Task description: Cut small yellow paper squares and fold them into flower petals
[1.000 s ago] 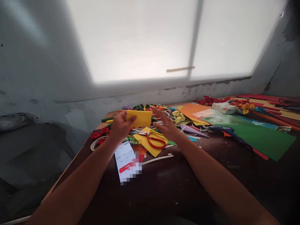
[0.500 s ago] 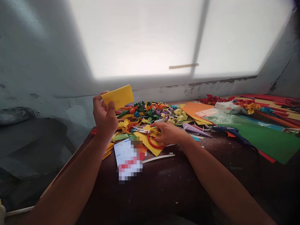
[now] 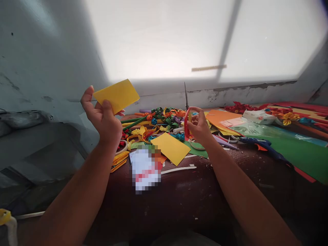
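Note:
My left hand (image 3: 104, 118) pinches a folded piece of yellow paper (image 3: 119, 95), thumb in front and fingers behind, raised above the table. Over on the right, my right hand (image 3: 198, 126) grips scissors (image 3: 187, 119) by their red and yellow handles. The blades point up and look closed, apart from the paper. Below and between my hands lies another yellow paper piece (image 3: 171, 147). Beside it is a phone (image 3: 144, 167), its screen mostly blurred out.
A heap of coloured paper strips and flowers (image 3: 166, 118) spreads along the back of the dark table (image 3: 179, 205). To the right are a blue glue gun (image 3: 263, 143), green sheets (image 3: 289, 153), an orange sheet (image 3: 220, 118) and a white packet (image 3: 258, 117). A pale wall rises behind.
My right hand has lifted the scissors off the yellow paper on the table and turned them blades up. My left hand has raised the folded paper slightly and tilted it. The view has shifted a little.

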Available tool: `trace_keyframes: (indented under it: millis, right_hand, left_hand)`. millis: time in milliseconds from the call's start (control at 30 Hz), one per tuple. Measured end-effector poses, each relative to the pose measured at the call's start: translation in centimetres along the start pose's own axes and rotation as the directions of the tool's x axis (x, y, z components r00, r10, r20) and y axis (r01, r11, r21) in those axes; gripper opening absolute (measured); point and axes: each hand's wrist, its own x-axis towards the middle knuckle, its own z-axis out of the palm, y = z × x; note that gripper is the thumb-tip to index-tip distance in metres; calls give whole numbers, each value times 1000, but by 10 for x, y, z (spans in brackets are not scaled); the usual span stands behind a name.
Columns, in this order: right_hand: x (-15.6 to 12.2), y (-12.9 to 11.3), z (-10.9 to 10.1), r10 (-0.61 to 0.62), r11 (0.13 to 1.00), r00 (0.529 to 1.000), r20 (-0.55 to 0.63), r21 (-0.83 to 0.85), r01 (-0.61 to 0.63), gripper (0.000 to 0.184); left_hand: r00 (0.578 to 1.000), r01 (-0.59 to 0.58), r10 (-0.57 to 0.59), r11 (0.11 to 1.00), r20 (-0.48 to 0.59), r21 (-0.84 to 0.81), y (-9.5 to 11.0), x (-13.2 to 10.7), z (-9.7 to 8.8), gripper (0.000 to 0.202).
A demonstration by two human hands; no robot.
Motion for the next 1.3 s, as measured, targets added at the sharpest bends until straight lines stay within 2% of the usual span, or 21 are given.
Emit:
trace_keyframes:
  millis: [100, 200, 300, 400, 467, 533, 567, 633, 700, 733, 800, 833, 867, 900, 933, 967, 1000, 1033, 1100, 1167, 1300]
  right_hand:
    - [1, -5, 2, 109, 974, 992, 61, 194, -118, 74]
    - [0, -9, 4, 112, 974, 986, 125, 186, -134, 76]
    - [-6, -11, 7, 83, 988, 980, 183, -142, -57, 64]
    - [-15, -12, 10, 71, 855, 963, 260, -514, 76, 56]
    - [-20, -14, 11, 89, 763, 931, 355, -624, 165, 55]
    - [-22, -15, 11, 100, 731, 892, 441, -641, 235, 57]
    - [-21, -15, 10, 87, 734, 884, 460, -629, 255, 56]
    - [-18, -15, 9, 22, 798, 908, 419, -554, 236, 50]
    - [-14, -14, 8, -9, 935, 942, 336, -331, 127, 44]
    - [-13, -14, 9, 13, 986, 941, 338, -161, 44, 46]
    - [-14, -16, 12, 76, 977, 877, 474, 141, -161, 52]
    - [-16, -17, 15, 91, 943, 821, 564, 218, -254, 53]
    - [-18, -18, 18, 98, 914, 773, 627, 250, -318, 50]
    - [-20, -19, 21, 100, 897, 753, 650, 268, -351, 47]
    - [-22, -21, 25, 101, 888, 768, 632, 291, -356, 44]
    - [-23, -22, 27, 99, 883, 806, 583, 321, -341, 43]
    - [-24, -23, 30, 94, 882, 848, 521, 352, -314, 43]
    - [-24, -24, 32, 87, 883, 882, 462, 374, -284, 44]
    - [-23, -26, 34, 78, 892, 916, 393, 383, -240, 45]
    - [-23, -27, 34, 71, 902, 922, 379, 371, -222, 45]
    - [-23, -28, 33, 73, 892, 917, 392, 385, -236, 48]
  left_hand:
    - [999, 34, -34, 999, 38, 16, 4, -4, 3, 47]
    - [985, 118, -119, 993, 128, 17, 5, -9, 4, 56]
    - [942, 252, -251, 967, 224, 23, 2, -12, 6, 61]
    - [890, 416, -398, 908, 223, -43, 1, -12, 10, 56]
    - [838, 517, -475, 849, 270, -110, 3, -13, 12, 52]
    - [770, 589, -507, 798, 387, -127, 7, -15, 12, 52]
    - [737, 612, -508, 781, 446, -121, 9, -17, 12, 53]
    - [677, 639, -501, 764, 539, -92, 14, -21, 12, 54]
    - [597, 644, -482, 764, 641, -26, 19, -27, 12, 56]
    - [535, 642, -472, 766, 701, 25, 21, -30, 12, 58]
    - [406, 617, -449, 777, 796, 123, 24, -38, 14, 63]
    - [371, 599, -439, 787, 818, 150, 25, -42, 16, 64]
    - [377, 582, -433, 799, 819, 155, 26, -47, 19, 65]
    - [426, 566, -432, 813, 795, 138, 27, -52, 22, 66]
    - [498, 555, -434, 825, 751, 109, 27, -57, 25, 66]
    - [563, 552, -445, 829, 697, 84, 27, -62, 28, 65]
    - [603, 560, -464, 825, 650, 69, 26, -66, 31, 61]
    - [611, 578, -488, 813, 624, 70, 26, -69, 33, 55]
    - [567, 624, -536, 775, 626, 99, 24, -72, 35, 43]
    - [526, 665, -573, 738, 629, 116, 23, -73, 37, 39]
    - [518, 740, -630, 670, 579, 67, 22, -70, 37, 40]
